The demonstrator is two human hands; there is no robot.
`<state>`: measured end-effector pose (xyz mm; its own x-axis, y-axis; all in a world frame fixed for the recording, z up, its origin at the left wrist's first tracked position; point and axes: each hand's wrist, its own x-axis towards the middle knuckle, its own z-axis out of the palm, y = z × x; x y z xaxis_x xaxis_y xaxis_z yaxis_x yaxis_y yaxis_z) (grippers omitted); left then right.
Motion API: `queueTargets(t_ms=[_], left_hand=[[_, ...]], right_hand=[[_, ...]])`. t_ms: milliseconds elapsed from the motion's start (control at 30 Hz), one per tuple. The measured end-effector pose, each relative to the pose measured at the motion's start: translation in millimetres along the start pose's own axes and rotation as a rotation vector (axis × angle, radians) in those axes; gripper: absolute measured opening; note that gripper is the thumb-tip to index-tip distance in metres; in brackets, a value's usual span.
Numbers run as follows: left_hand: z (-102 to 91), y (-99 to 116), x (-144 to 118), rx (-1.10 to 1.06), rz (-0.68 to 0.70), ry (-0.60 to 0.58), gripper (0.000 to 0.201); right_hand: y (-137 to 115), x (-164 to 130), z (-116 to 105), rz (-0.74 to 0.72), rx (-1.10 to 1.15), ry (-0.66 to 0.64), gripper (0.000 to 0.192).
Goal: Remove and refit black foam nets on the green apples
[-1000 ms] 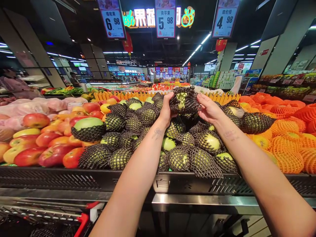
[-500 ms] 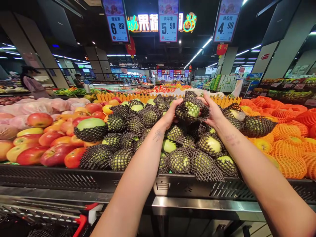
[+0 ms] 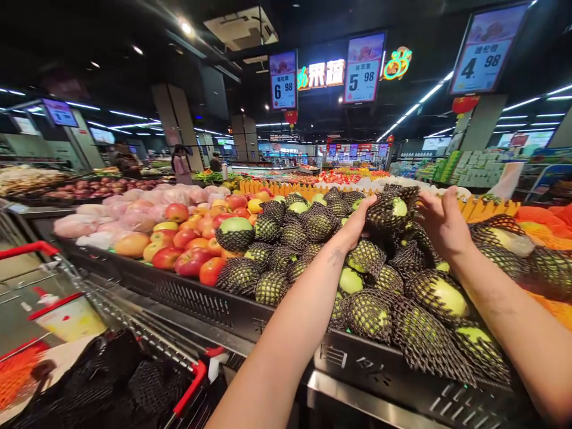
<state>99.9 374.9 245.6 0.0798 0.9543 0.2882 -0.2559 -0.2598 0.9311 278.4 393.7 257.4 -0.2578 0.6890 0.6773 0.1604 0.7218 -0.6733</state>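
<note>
My left hand (image 3: 357,225) is closed around the left side of a green apple in a black foam net (image 3: 388,211), held just above the pile. Some of its fingers are hidden behind the fruit. On the other side, my right hand (image 3: 443,223) is apart from this apple, open, with its fingers spread. Below both hands lie several netted green apples (image 3: 369,310), some with bare green skin showing. One bare-topped green apple (image 3: 236,226) sits at the left of the pile, beside red-and-yellow apples (image 3: 190,259).
A black slatted crate edge (image 3: 179,298) runs along the front of the display. At lower left stands a shopping cart with a red handle (image 3: 27,249), holding black netting (image 3: 120,381). Orange-netted fruit (image 3: 554,313) lies at right. A person (image 3: 180,165) stands far off.
The view has swung left, bringing the cart into sight. My right hand has come off the netted apple and opened to its right, while my left hand still has hold of it.
</note>
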Motion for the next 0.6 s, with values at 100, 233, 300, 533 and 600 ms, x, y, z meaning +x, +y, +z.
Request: queueTargets(t_ms=[100, 233, 300, 533, 600], left_hand=[[-1.7, -2.2, 3.8, 0.044, -0.026, 0.003, 0.048], [-1.6, -5.2, 3.0, 0.159, -0.009, -0.040, 0.052], [0.4, -6.3, 2.6, 0.139, 0.059, -0.031, 0.048], [4.1, 3.5, 0.5, 0.042, 0.194, -0.159, 0.039], [-2.8, 13.3, -6.4, 0.165, 0.168, -0.203, 0.037]], right_hand=[[-10.2, -5.3, -0.7, -0.174, -0.190, -0.117, 0.086], [-9.1, -7.8, 3.5, -0.261, -0.445, -0.103, 0.111], [-2.2, -5.6, 3.4, -0.212, -0.424, -0.015, 0.111], [14.3, 2.5, 1.7, 0.063, -0.026, 0.103, 0.106], [12.0, 2.6, -0.1, 0.134, -0.012, 0.010, 0.089]])
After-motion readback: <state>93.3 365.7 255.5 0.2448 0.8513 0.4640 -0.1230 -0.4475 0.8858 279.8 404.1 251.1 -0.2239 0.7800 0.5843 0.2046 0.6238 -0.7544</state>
